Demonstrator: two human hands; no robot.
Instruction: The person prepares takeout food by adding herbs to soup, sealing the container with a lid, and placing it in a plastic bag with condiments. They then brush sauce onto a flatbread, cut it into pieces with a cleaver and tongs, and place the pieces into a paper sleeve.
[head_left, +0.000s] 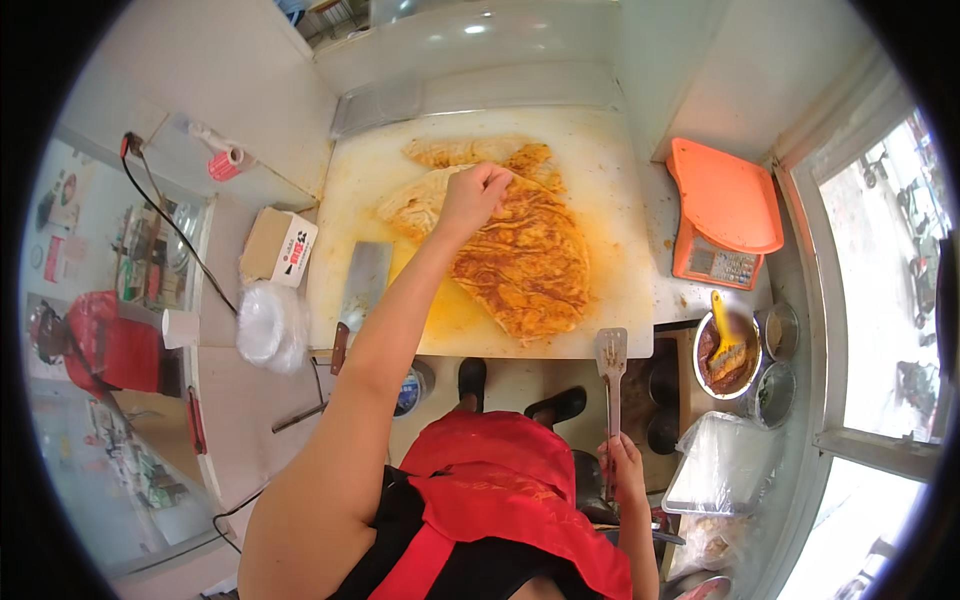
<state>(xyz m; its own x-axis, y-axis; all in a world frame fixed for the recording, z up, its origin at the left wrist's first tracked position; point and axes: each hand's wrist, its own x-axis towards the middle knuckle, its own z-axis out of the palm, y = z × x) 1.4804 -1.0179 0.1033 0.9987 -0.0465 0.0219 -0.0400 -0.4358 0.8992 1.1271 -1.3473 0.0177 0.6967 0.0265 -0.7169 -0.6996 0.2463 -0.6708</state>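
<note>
My left hand (476, 196) is over a large flatbread (525, 262) coated in reddish-orange sauce, its fingers curled together; whether they pinch anything is hidden. A paler flatbread piece (412, 206) lies to the left of the sauced one, and another partly sauced piece (457, 151) lies behind. They rest on a white cutting board (622, 300) stained yellow. My right hand (624, 461) grips the handle of a slotted metal turner (612, 352), whose head points forward over the board's front edge. A cleaver (366, 277) with a wooden handle lies on the board's left side.
An orange scale (724, 202) stands to the right. Nearer are a bowl of red-brown sauce (709, 379) with a yellow-handled brush (721, 322), round containers (772, 394) and a plastic-covered tray (712, 472). At left sit a cardboard box (262, 244) and plastic bags (270, 326).
</note>
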